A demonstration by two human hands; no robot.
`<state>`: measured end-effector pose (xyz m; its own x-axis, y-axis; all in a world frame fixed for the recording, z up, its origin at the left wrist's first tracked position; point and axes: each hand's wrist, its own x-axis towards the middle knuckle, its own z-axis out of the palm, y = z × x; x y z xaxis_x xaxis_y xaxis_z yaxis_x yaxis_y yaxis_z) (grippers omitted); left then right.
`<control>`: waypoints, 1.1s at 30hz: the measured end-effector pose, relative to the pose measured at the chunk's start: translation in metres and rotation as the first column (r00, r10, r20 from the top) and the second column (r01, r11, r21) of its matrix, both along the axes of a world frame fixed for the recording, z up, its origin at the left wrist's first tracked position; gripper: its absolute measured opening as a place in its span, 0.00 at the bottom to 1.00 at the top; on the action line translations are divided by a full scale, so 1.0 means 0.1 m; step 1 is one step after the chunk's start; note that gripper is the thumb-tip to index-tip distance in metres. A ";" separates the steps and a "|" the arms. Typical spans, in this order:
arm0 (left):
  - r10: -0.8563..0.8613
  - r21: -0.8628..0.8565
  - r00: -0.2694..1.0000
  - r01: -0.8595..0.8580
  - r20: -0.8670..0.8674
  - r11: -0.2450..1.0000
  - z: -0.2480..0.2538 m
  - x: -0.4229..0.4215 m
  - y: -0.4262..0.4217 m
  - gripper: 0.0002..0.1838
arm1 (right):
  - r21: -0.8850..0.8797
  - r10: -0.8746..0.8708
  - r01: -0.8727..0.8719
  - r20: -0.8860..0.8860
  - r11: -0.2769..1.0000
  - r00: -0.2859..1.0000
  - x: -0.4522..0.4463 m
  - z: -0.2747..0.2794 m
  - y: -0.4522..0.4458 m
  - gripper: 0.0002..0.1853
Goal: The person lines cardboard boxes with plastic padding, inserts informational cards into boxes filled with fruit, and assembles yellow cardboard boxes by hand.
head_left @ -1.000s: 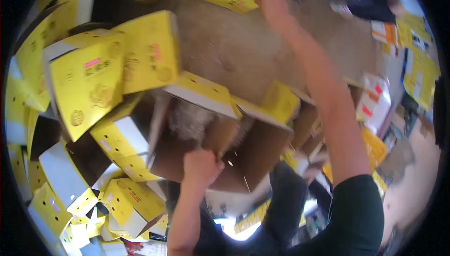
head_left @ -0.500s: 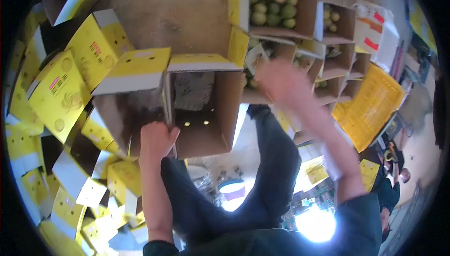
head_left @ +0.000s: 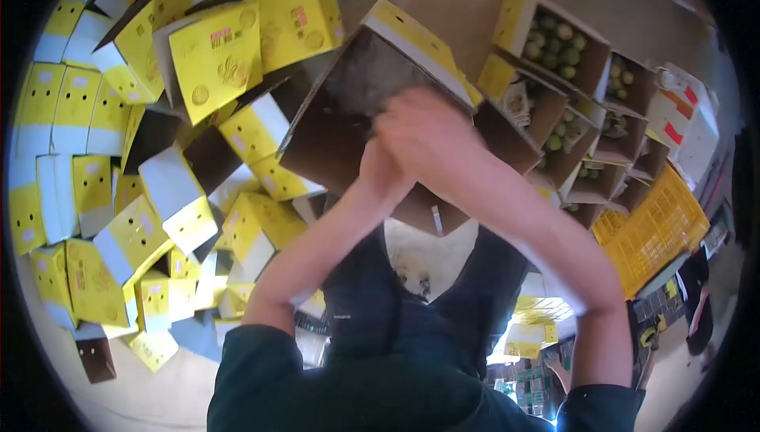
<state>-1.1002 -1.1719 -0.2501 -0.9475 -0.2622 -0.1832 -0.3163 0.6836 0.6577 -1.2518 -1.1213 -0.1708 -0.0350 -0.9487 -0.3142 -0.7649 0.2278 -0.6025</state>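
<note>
The cardboard box (head_left: 332, 108) is lying open just in front of our legs (head_left: 360, 274), next to a second box (head_left: 507, 135), and we are holding our right hand (head_left: 427, 127) across our left hand (head_left: 381, 169) over the first opening; blur and overlap are leaving us unable to tell whether either is grasping anything, while a fruit-filled box (head_left: 594, 68) is sitting farther right

Shirt (head_left: 356, 400): dark green, looks almost black in some parts
Sleeves (head_left: 257, 361): short, each one ends near the elbow
Trousers (head_left: 360, 270): dark, rather bluish
Forearms (head_left: 507, 202): bare
</note>
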 end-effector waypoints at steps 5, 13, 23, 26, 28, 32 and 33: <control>-0.307 -0.162 0.421 0.774 0.854 0.612 0.85 -0.41 0.10 0.08 | -0.096 -0.219 0.198 -0.504 0.975 0.835 0.26 -1.91 -0.32 0.22; -0.452 -0.076 0.314 0.879 0.835 0.470 1.03 -0.21 0.31 0.08 | 0.036 -0.154 0.180 -0.365 0.983 0.918 0.48 -1.13 0.18 0.26; -0.491 -0.017 0.266 0.891 0.830 0.454 1.17 -0.13 0.74 0.08 | 0.466 -0.734 0.691 -0.120 0.553 0.668 0.47 -0.44 0.52 0.26; -0.501 -0.055 0.271 0.913 0.822 0.404 1.30 -0.13 0.85 0.07 | 0.248 -0.660 0.717 -0.282 0.651 0.696 0.60 -0.65 0.79 0.28; -0.500 -0.044 0.201 0.950 0.842 0.308 1.35 -0.25 0.95 0.07 | 0.032 -0.588 0.681 -0.476 0.732 0.654 0.63 -1.06 1.00 0.30; -0.506 0.042 0.050 0.985 0.861 0.169 1.32 -0.32 1.01 0.10 | 0.241 -0.509 0.624 -0.402 0.743 0.761 0.69 -1.21 1.23 0.33; -0.511 0.089 0.002 0.984 0.859 0.153 1.30 -0.31 1.02 0.13 | 0.238 -0.514 0.629 -0.402 0.740 0.758 0.70 -1.08 1.25 0.33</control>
<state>-1.1314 -1.0697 -0.1205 -0.2275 0.2894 -0.9298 0.5562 0.8223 0.1199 -1.1817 -0.9963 -0.2789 -0.6779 -0.5482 -0.4899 -0.5420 0.8228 -0.1707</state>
